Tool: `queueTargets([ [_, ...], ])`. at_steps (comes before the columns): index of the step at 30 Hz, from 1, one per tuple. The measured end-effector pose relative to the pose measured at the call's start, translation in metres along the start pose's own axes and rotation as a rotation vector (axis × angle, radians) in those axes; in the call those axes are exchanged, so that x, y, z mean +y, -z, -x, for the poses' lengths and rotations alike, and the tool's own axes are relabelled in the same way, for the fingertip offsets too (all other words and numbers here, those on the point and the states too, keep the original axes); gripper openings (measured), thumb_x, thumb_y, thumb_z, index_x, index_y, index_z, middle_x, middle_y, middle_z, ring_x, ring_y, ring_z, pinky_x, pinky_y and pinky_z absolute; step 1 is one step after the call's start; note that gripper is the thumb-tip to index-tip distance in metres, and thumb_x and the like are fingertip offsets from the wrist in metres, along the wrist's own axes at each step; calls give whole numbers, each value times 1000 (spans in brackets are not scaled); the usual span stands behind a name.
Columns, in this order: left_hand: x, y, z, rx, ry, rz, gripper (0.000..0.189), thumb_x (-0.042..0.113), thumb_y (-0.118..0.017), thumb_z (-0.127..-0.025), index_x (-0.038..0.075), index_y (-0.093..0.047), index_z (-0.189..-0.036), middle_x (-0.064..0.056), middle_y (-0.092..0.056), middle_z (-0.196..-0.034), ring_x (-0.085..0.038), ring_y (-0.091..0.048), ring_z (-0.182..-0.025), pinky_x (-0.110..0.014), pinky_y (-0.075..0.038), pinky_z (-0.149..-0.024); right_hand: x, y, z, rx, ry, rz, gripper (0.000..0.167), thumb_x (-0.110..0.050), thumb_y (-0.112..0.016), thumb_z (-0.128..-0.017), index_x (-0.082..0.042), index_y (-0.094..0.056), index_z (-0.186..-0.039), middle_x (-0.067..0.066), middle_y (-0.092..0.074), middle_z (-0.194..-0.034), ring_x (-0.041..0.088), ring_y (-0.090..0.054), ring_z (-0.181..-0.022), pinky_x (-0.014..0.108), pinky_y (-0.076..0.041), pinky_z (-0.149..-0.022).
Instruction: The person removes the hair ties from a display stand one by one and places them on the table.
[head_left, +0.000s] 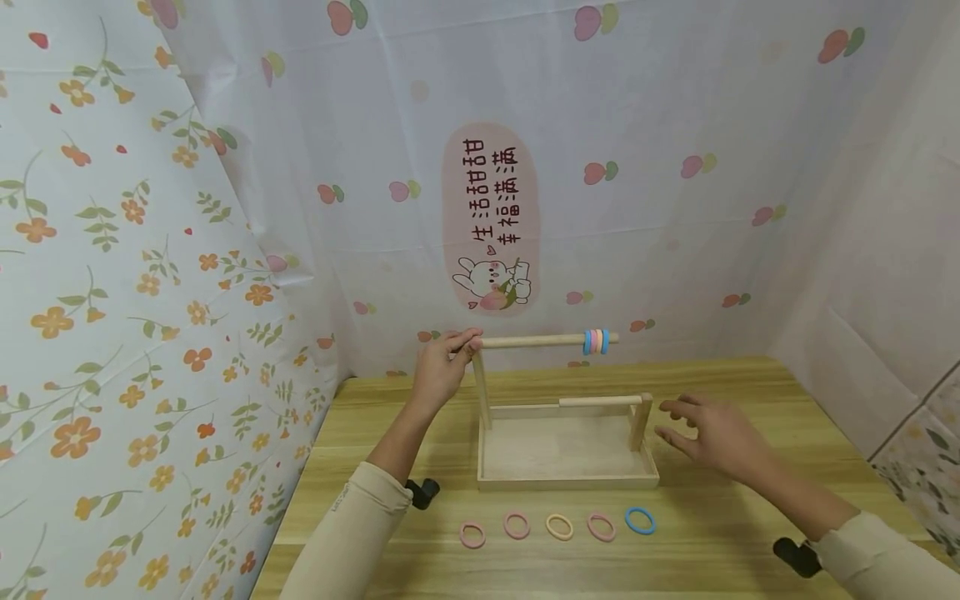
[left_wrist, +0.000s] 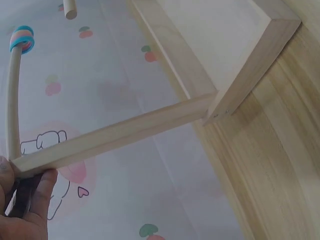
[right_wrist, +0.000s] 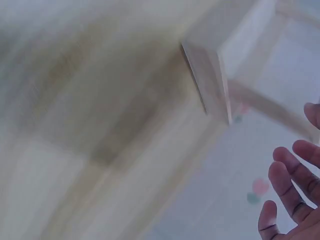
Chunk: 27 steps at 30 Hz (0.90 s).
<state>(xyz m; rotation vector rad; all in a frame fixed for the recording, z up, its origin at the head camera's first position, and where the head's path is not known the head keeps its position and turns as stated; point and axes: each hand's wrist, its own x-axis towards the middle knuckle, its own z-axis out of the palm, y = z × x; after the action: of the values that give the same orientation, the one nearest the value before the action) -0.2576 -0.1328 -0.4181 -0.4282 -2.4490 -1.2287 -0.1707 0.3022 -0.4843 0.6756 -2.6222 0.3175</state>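
My left hand (head_left: 438, 375) grips the top corner of a wooden stand's taller post (head_left: 482, 390), where the upper rod (head_left: 532, 342) begins. Several blue, pink and yellow rings (head_left: 596, 342) hang together near that rod's free right end. In the left wrist view, thumb and fingers (left_wrist: 44, 192) pinch the post's end. My right hand (head_left: 716, 437) is to the right of the shorter post (head_left: 640, 423), apart from it, with loosely bent fingers and nothing held. A lower rod (head_left: 600, 402) runs left from that post. The right wrist view is blurred.
The stand's shallow wooden tray base (head_left: 566, 483) sits on the wood-grain table (head_left: 405, 550). In front of it lies a row of loose rings: pink (head_left: 472, 546), pink, yellow (head_left: 559, 537), pink and blue (head_left: 640, 532). Patterned cloth (head_left: 375, 250) hangs behind and at the sides.
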Motion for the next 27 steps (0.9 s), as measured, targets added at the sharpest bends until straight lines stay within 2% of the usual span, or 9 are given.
queueTargets([
  [4, 1, 3, -1, -26, 5, -13, 37, 33, -71, -106, 13, -80, -137, -13, -81, -131, -35, -79, -116, -54, -64, -98, 12, 12, -18, 22, -33, -39, 32, -17, -90, -92, 0, -80, -117, 14, -77, -106, 23, -71, -79, 35, -57, -62],
  [8, 1, 4, -1, -30, 8, -9, 37, 32, -72, -106, 13, -80, -137, -13, -80, -134, -33, -80, -115, -52, -65, -96, 12, 20, -39, 99, -6, -59, 34, -10, -90, -90, 2, -80, -120, 16, -77, -106, 27, -72, -80, 41, -59, -63],
  [11, 2, 4, 0, -24, 19, 9, 36, 31, -73, -106, 14, -80, -137, -13, -80, -135, -32, -82, -112, -50, -67, -91, 6, 24, -52, 124, 2, -62, 39, -11, -90, -90, 2, -78, -125, 19, -77, -111, 31, -73, -85, 49, -62, -68],
  [15, 2, 6, 0, -21, 25, 21, 35, 31, -75, -105, 15, -81, -136, -12, -80, -135, -31, -82, -110, -49, -67, -87, -4, 27, -68, 125, -11, -82, 44, -17, -90, -93, 1, -76, -131, 20, -76, -118, 36, -75, -95, 58, -63, -77],
  [20, 2, 5, -1, -21, 1, -21, 36, 32, -75, -104, 14, -81, -136, -13, -81, -132, -30, -84, -104, -45, -67, -82, -15, 28, -86, 153, 6, -125, 56, -20, -91, -93, 1, -70, -140, 20, -76, -127, 41, -75, -107, 62, -63, -85],
  [27, 1, 3, -1, -25, -19, -61, 38, 31, -73, -105, 12, -80, -137, -14, -81, -131, -29, -84, -98, -38, -66, -76, -24, 25, -102, 125, 7, -173, 61, -21, -91, -94, 1, -66, -146, 24, -74, -137, 49, -67, -127, 69, -55, -103],
])
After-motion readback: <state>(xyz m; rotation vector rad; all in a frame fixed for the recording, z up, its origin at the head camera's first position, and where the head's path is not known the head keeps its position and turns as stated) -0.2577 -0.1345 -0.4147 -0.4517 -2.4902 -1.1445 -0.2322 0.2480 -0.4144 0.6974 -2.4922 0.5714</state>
